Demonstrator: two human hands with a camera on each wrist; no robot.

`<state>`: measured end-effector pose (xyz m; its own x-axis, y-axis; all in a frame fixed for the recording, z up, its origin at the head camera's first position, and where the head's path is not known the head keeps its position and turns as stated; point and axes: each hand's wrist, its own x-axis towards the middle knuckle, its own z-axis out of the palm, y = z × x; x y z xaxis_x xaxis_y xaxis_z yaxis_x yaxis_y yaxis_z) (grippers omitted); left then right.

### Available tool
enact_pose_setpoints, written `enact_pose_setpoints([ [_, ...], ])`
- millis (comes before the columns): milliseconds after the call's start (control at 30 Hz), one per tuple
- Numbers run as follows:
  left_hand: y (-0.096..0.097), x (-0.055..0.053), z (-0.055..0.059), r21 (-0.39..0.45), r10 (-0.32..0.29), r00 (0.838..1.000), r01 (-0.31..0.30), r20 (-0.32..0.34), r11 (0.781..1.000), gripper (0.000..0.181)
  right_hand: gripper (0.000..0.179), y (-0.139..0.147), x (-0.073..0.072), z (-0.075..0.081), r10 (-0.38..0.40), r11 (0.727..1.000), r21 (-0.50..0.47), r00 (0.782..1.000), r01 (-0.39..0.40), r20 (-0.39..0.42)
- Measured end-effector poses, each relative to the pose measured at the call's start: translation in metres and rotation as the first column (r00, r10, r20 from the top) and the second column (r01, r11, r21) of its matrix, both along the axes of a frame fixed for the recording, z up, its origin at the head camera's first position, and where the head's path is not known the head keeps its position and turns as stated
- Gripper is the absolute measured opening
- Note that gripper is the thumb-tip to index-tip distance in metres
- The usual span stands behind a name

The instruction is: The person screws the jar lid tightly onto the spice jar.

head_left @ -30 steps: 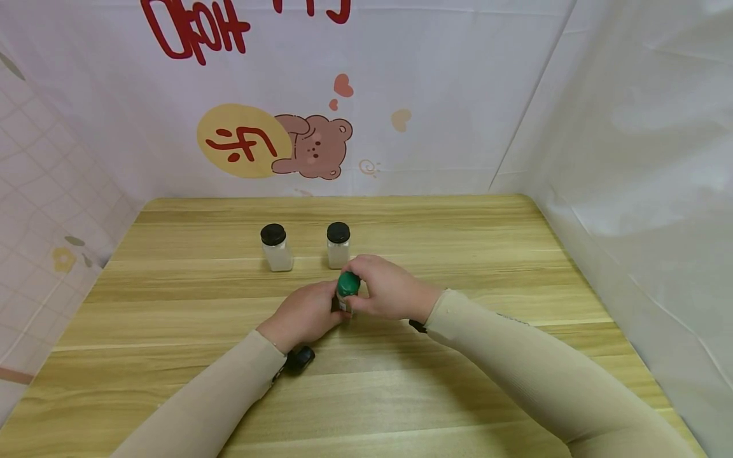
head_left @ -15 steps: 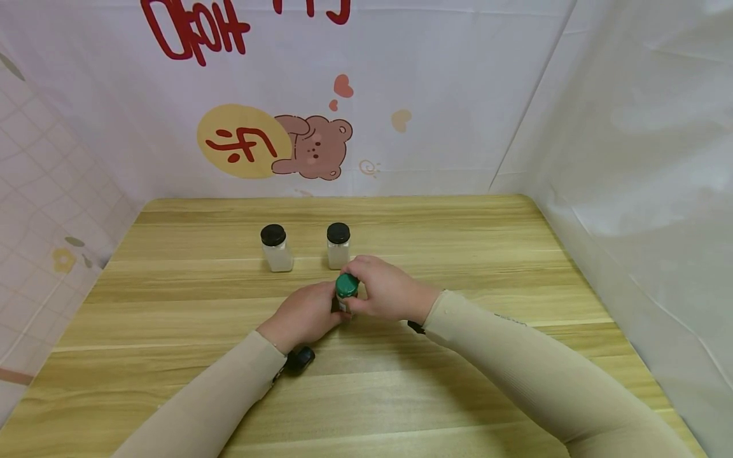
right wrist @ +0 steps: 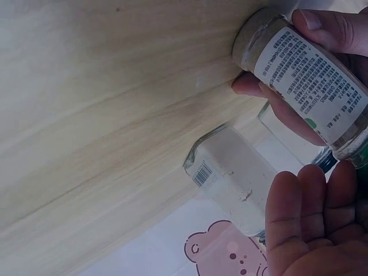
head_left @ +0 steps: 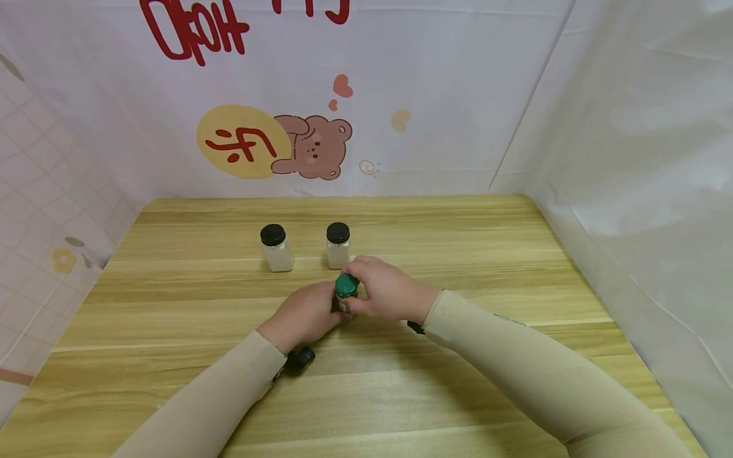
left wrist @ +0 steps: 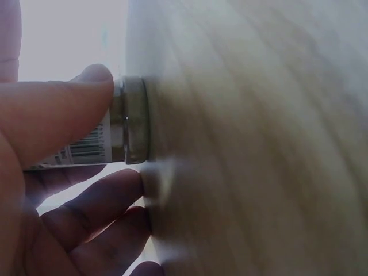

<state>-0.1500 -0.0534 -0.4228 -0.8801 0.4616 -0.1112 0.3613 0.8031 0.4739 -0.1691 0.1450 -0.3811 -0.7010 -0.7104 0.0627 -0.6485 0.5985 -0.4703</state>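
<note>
A small spice jar point(right wrist: 316, 86) with a printed label and a green lid point(head_left: 347, 285) stands upright near the middle of the table. Low on its body, my left hand point(head_left: 303, 312) holds the jar between thumb and fingers; the left wrist view shows the thumb against a barcode label point(left wrist: 89, 144) just above the jar's base. My right hand point(head_left: 392, 292) grips the green lid from the right, thumb in front and index finger behind. In the right wrist view its fingertips reach the lid end, and part of the lid is cut off by the frame edge.
Behind the hands stand two clear jars with black lids, one at the left point(head_left: 277, 251) and one point(head_left: 338, 247) close behind the green lid. The wooden table point(head_left: 458, 235) meets a white printed cloth point(head_left: 446, 95) at the back. A black wrist device point(head_left: 301, 359) sits under the left wrist.
The green lid has shifted very slightly left and toward me since a second ago, and the right hand with it. Both hands keep their hold.
</note>
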Motion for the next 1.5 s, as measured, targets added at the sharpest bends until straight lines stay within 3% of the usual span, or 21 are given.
enact_pose_setpoints([
  [733,-0.0004,-0.0006,-0.0013,-0.001,-0.003,1.000,0.003,-0.001,1.000,0.020,0.026,0.0031,0.0020,-0.0010,-0.002,1.000,-0.023,1.000,0.002,-0.009],
  [1500,-0.0001,-0.0014,-0.0027,0.002,-0.002,1.000,0.002,0.015,1.000,0.019,0.024,0.0050,0.0003,-0.0067,-0.004,0.996,-0.089,0.999,0.007,0.035],
])
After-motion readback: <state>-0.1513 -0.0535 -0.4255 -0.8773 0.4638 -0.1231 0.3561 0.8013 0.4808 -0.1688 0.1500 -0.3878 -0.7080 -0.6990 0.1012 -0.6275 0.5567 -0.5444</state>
